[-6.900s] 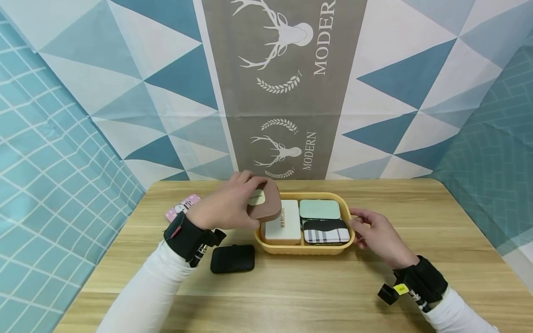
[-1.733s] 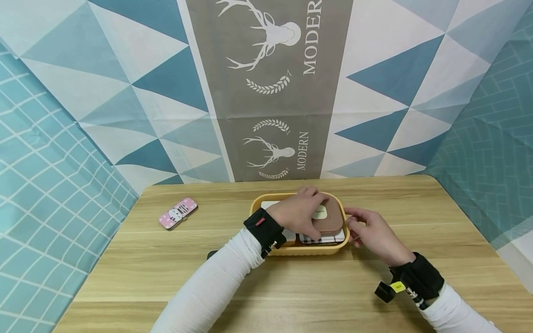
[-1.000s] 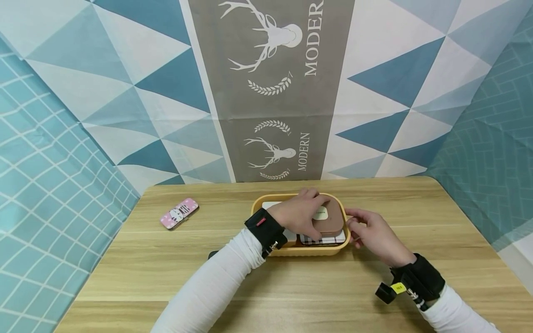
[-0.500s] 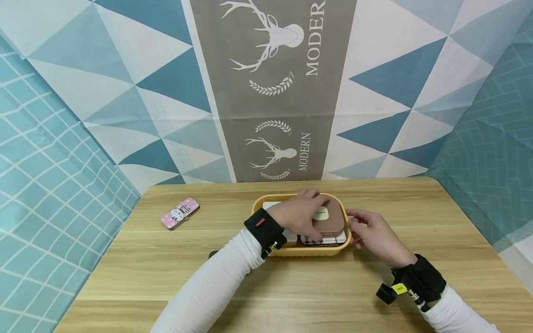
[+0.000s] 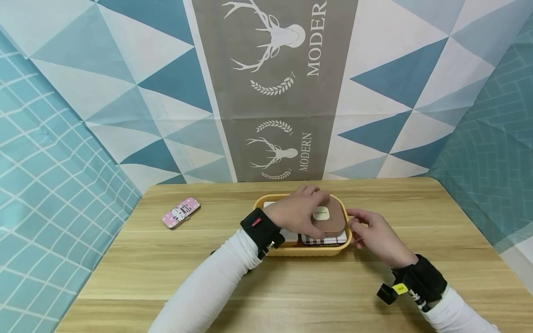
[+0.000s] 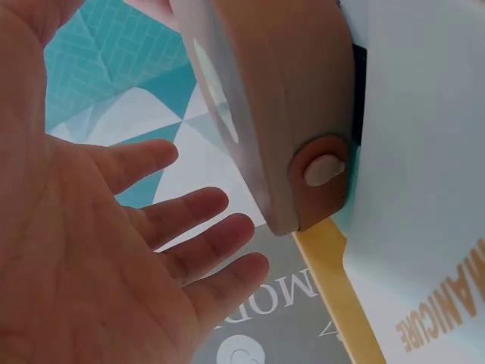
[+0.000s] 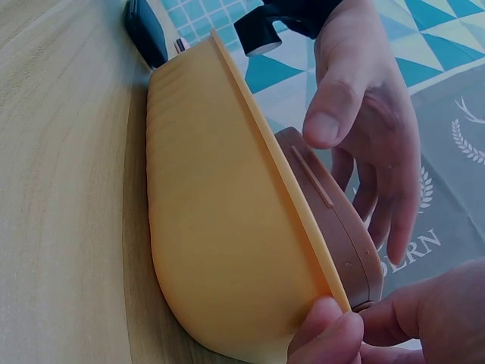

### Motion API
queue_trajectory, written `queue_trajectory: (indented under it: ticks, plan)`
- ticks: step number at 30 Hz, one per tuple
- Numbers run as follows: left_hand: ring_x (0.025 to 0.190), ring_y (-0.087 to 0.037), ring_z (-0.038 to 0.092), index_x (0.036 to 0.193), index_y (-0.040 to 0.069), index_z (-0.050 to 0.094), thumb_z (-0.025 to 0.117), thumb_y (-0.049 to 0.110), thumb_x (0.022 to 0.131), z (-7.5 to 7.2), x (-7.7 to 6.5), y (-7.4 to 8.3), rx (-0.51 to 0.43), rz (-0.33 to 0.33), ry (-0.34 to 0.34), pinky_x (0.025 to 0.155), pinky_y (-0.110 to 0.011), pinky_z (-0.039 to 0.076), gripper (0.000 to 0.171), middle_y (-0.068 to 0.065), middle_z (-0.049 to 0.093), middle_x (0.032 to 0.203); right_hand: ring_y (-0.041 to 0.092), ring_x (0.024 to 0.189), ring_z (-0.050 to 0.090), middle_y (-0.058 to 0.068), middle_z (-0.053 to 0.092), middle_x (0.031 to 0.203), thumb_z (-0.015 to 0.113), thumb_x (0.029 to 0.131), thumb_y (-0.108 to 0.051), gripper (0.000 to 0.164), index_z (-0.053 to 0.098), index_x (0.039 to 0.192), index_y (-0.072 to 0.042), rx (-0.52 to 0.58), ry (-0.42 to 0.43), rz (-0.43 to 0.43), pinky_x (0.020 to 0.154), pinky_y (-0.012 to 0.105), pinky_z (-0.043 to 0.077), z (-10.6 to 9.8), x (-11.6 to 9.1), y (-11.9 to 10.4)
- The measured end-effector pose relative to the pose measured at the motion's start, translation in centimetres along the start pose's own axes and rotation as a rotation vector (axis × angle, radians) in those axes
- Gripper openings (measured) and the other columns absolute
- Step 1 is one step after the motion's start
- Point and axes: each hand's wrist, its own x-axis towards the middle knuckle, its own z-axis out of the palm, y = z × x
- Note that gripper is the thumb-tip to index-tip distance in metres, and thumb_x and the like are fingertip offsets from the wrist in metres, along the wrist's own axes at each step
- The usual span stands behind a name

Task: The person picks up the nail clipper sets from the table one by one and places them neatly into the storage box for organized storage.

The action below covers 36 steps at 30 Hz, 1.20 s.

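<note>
In the head view a yellow plastic basket (image 5: 308, 252) holds a white box (image 5: 290, 237), lettered MANICURE in the left wrist view, and a plaid case (image 5: 325, 240). A brown rounded case (image 5: 335, 215) with a pale label lies on top at the basket's right side. Over this case is my left hand (image 5: 297, 210); the left wrist view shows its fingers relaxed and spread, apart from the case's snap tab (image 6: 324, 171). My right hand (image 5: 379, 236) pinches the basket's right rim between thumb and fingers, as the right wrist view shows.
A pink cartoon-print case (image 5: 181, 213) lies on the wooden table (image 5: 333, 296) left of the basket. Mostly hidden behind my left forearm is a black case (image 7: 144, 32), visible beyond the basket in the right wrist view. Patterned cloth (image 5: 275, 106) hangs behind the table.
My left hand has carried the brown case rightward and set it in the basket, over the mint and plaid cases, and its fingers have now loosened. The right hand keeps its place at the rim.
</note>
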Motion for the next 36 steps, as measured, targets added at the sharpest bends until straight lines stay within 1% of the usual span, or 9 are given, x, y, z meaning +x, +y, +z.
queue_trajectory:
  ticks: [6,13,19,22,29,36]
  plan:
    - [0.133,-0.021,0.041,0.159,0.015,0.043,0.085,0.051,0.083,-0.5,-0.6,0.1,-0.009,0.004,0.021,0.107,-0.031,0.043,0.095,-0.004,0.046,0.145,0.024,0.072,0.059,0.020,0.058,0.104,0.047,0.111,-0.008,0.051,0.037,0.158,0.009,-0.003,0.002,0.003,0.060,0.032,0.054,0.0,0.0,-0.1]
    - [0.142,-0.023,0.040,0.165,0.012,0.034,0.084,0.053,0.083,-1.1,-1.4,0.1,-0.013,0.002,0.040,0.113,-0.034,0.041,0.104,-0.008,0.041,0.157,0.024,0.071,0.059,0.019,0.058,0.103,0.048,0.111,-0.009,0.051,0.038,0.158,0.009,-0.003,-0.001,-0.003,0.060,0.032,0.054,0.0,0.0,0.0]
    - [0.146,-0.025,0.036,0.166,0.010,0.032,0.085,0.053,0.082,-1.6,-2.1,0.2,-0.021,-0.002,0.060,0.116,-0.034,0.038,0.109,-0.009,0.038,0.160,0.024,0.069,0.059,0.019,0.058,0.101,0.048,0.111,-0.009,0.050,0.039,0.157,0.009,-0.007,-0.003,-0.018,0.060,0.033,0.054,0.0,0.0,0.1]
    - [0.147,-0.024,0.035,0.167,0.011,0.030,0.085,0.052,0.082,-1.9,-2.4,0.3,-0.024,-0.006,0.068,0.116,-0.034,0.039,0.110,-0.009,0.036,0.161,0.024,0.068,0.058,0.019,0.058,0.100,0.048,0.111,-0.009,0.049,0.040,0.157,0.009,-0.011,-0.002,-0.023,0.059,0.033,0.054,0.0,0.1,0.1]
    - [0.144,-0.022,0.035,0.168,0.013,0.029,0.085,0.052,0.084,-2.6,-3.5,0.5,-0.035,-0.010,0.101,0.110,-0.033,0.045,0.108,-0.007,0.036,0.160,0.024,0.068,0.058,0.018,0.058,0.100,0.048,0.112,-0.009,0.049,0.040,0.157,0.009,-0.005,0.003,-0.023,0.059,0.033,0.054,0.0,0.1,0.2]
    - [0.145,-0.026,0.037,0.168,0.011,0.028,0.083,0.056,0.087,-3.2,-4.8,0.4,-0.034,0.004,0.149,0.112,-0.037,0.043,0.107,-0.010,0.036,0.162,0.024,0.069,0.058,0.019,0.058,0.102,0.048,0.112,-0.009,0.050,0.040,0.157,0.008,-0.002,0.006,-0.017,0.059,0.033,0.054,0.0,0.2,0.3]
